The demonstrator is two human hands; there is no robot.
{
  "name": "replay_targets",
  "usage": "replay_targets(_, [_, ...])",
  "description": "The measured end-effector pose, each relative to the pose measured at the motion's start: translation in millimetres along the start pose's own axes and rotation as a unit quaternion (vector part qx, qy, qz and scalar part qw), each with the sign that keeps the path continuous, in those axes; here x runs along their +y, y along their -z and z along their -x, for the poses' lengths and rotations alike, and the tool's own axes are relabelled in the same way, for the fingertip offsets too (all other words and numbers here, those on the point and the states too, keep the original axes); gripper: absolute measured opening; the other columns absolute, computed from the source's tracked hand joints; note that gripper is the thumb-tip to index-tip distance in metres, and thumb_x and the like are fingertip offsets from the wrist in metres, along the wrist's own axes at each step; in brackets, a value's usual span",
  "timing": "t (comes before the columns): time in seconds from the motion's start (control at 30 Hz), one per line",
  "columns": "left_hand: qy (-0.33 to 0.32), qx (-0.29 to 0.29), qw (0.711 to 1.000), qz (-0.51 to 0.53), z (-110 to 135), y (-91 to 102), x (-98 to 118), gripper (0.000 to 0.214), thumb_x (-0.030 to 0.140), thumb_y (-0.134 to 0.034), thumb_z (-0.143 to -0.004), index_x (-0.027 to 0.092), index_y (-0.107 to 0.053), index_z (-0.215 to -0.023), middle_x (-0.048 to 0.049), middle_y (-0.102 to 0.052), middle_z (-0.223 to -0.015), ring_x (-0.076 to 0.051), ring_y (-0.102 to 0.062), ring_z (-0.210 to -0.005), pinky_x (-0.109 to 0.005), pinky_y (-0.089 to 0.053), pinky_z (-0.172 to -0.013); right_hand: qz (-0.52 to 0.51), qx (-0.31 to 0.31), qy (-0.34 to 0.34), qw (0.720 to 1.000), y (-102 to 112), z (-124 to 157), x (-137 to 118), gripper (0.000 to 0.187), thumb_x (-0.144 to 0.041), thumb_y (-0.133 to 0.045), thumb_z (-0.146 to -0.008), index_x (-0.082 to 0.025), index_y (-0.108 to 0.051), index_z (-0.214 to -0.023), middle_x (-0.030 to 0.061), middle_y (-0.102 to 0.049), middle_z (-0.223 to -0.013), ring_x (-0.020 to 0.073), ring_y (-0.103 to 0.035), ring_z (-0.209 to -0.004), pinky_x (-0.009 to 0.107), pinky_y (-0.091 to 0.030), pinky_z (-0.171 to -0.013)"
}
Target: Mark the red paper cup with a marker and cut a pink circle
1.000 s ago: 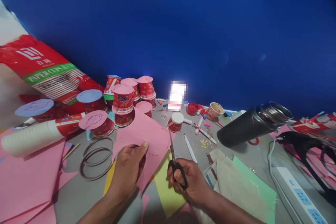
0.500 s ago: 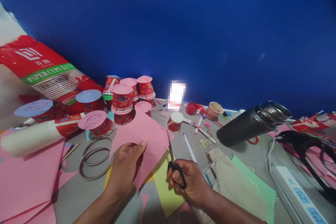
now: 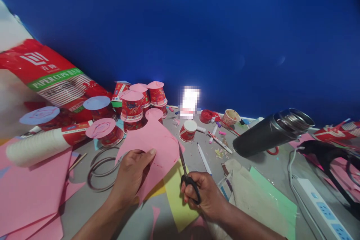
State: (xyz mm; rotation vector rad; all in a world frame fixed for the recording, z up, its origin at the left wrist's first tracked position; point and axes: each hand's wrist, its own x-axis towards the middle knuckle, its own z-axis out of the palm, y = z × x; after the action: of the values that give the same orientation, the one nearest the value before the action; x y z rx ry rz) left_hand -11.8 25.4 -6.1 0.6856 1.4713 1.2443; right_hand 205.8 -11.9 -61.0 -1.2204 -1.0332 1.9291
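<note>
Pinched between thumb and fingers of my left hand [image 3: 133, 172] is a sheet of pink paper [image 3: 161, 148] with a curved cut edge and small red marks. My right hand [image 3: 204, 195] is closed around the black handles of a pair of scissors [image 3: 184, 168]. Their blades point up and away from me, at the right edge of the pink paper. Just beyond the blade tips stands an upside-down red paper cup [image 3: 188, 131] with a white base. Yellow paper [image 3: 180, 198] lies on the table beneath my hands.
Red cups topped with paper discs [image 3: 132, 105] stand at the back left, near a stack of cups [image 3: 39, 146] and tape rings [image 3: 102, 168]. A dark flask [image 3: 261, 137] leans at right, above a cloth [image 3: 253, 191] and a power strip [image 3: 320, 202]. Markers [image 3: 204, 157] lie mid-table.
The pink paper in my left hand has turned and shifted slightly left relative to the scissors. The scissors stay in my right hand at its right edge. The whole view has shifted a little.
</note>
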Motion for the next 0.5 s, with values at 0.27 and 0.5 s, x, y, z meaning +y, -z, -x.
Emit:
replay_targets(0.27, [0.003, -0.001, 1.000, -0.019, -3, 3.2, 11, 0.053, 0.055, -0.092, -0.048, 0.022, -0.052, -0.056, 0.0080, -0.044, -0.046, -0.008, -0.037, -0.045, -0.022, -0.030, -0.044, 0.008, -0.011, -0.005, 1.000, 5, -1, 8, 0.079, -0.089, -0.090, -0.056, -0.016, -0.066, -0.076, -0.0038, -0.060, -0.057, 0.0026, -0.036, -0.042, 0.019, -0.023, -0.043])
replay_targets(0.5, [-0.010, -0.041, 0.998, -0.049, -3, 4.8, 15, 0.053, 0.056, -0.092, -0.048, 0.020, -0.053, -0.050, 0.0059, -0.045, -0.047, -0.008, -0.037, -0.047, -0.021, -0.030, -0.044, 0.017, -0.026, 0.003, 0.999, 7, 1, 6, 0.085, -0.094, -0.086, -0.053, -0.015, -0.068, -0.079, -0.0024, -0.062, -0.059, 0.0031, -0.038, -0.042, 0.020, -0.024, -0.043])
